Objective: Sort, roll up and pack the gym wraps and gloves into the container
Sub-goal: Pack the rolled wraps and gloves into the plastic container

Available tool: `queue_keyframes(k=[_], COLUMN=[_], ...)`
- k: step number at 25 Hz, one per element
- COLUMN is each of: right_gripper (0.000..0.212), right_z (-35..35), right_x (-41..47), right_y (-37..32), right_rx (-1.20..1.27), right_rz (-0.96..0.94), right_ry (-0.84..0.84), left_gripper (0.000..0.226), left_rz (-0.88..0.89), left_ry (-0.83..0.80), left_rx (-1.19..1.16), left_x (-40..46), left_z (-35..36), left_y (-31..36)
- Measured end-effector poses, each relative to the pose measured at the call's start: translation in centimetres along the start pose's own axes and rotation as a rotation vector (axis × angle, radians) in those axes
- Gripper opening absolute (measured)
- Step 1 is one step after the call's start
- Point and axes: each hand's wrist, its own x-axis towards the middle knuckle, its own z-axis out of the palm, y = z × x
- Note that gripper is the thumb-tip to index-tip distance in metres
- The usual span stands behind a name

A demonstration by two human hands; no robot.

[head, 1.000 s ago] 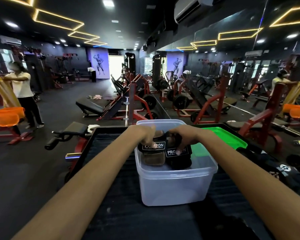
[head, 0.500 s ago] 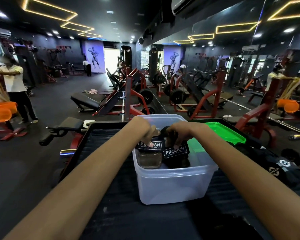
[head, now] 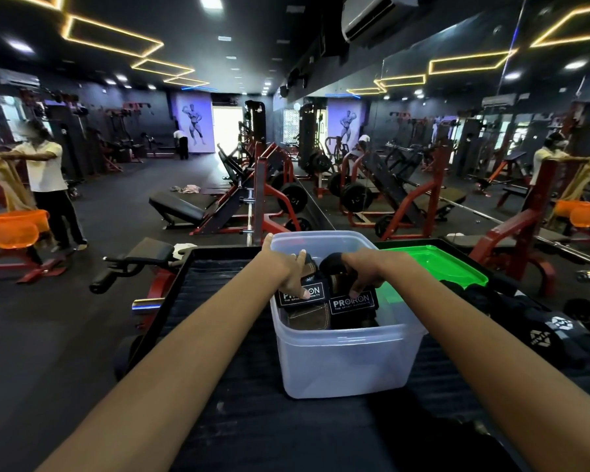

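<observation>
Two black PROIRON gloves [head: 327,301] sit inside the translucent container [head: 348,362].

Both forearms and hands [head: 288,269] are bare, without sleeves or jewellery.

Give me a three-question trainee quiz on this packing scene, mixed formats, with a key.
1. True or false: the green lid sits closed on the container.
2. Which hand touches the left glove? A) left hand B) right hand C) neither
3. Fill in: the gloves with white logos still outside lie to the container's ____.

Key: 1 false, the lid lies behind, to the right; 2 A; 3 right.
</observation>
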Motion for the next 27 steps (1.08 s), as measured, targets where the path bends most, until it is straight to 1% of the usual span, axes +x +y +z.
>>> queue_keyframes(k=[3, 5, 6, 7, 9, 10, 11, 13, 17, 18, 20, 22, 24, 27], right_gripper=[0.062, 0.056, 0.055, 0.055, 0.055, 0.054, 0.054, 0.053, 0.053, 0.053, 0.053, 0.05, 0.045, 0.043], right_z=[0.1, -0.1, -0.2, -0.2, -0.1, 0.0, 0.1, 0.3, 0.8, 0.8, 0.9, 0.9, 1.0, 0.9], right_x=[-0.2, -0.6, -0.8, -1.0, -1.4, -1.5, -1.5, -1.7, -1.6, -1.6, -1.5, -1.2, -0.7, -0.3], right_y=[-0.1, -0.1, -0.1, 0.0, -0.1, -0.1, -0.2, -0.3, -0.3, -0.3, -0.3, 0.0, 0.2, 0.4], right_rx=[-0.038, -0.059, -0.044, -0.029, -0.049, -0.071, -0.081, -0.069, -0.092, -0.098, -0.124, -0.166, -0.19, -0.206], right_rz=[-0.012, -0.018, -0.02, -0.024, -0.029, -0.029, -0.031, -0.032, -0.016, -0.015, -0.004, 0.02, 0.045, 0.075], right_ry=[0.028, 0.043, 0.054, 0.065, 0.086, 0.096, 0.104, 0.116, 0.138, 0.141, 0.149, 0.158, 0.157, 0.152], left_gripper=[0.113, 0.119, 0.115, 0.103, 0.068, 0.057, 0.054, 0.061, 0.083, 0.082, 0.072, 0.065, 0.063, 0.067], left_rz=[0.034, 0.044, 0.055, 0.074, 0.123, 0.128, 0.123, 0.093, 0.058, 0.055, 0.05, 0.043, 0.034, 0.028], left_ry=[0.054, 0.101, 0.125, 0.15, 0.199, 0.209, 0.21, 0.187, 0.13, 0.13, 0.143, 0.15, 0.15, 0.141], left_rx=[-0.025, 0.026, 0.055, 0.066, 0.058, 0.069, 0.097, 0.138, 0.142, 0.131, 0.109, 0.091, 0.083, 0.085], left_x=[0.3, 0.5, 0.4, 0.4, 0.4, 0.4, 0.4, 0.7, 1.2, 1.1, 0.9, 0.4, 0.1, 0.1], left_z=[0.6, 1.0, 1.0, 0.9, 0.5, 0.3, 0.1, -0.1, -0.1, 0.0, 0.0, 0.0, -0.2, -0.2], left_y=[-0.1, 0.4, 0.7, 1.1, 1.6, 1.9, 2.1, 2.4, 2.3, 2.3, 2.2, 2.2, 2.1, 2.2])
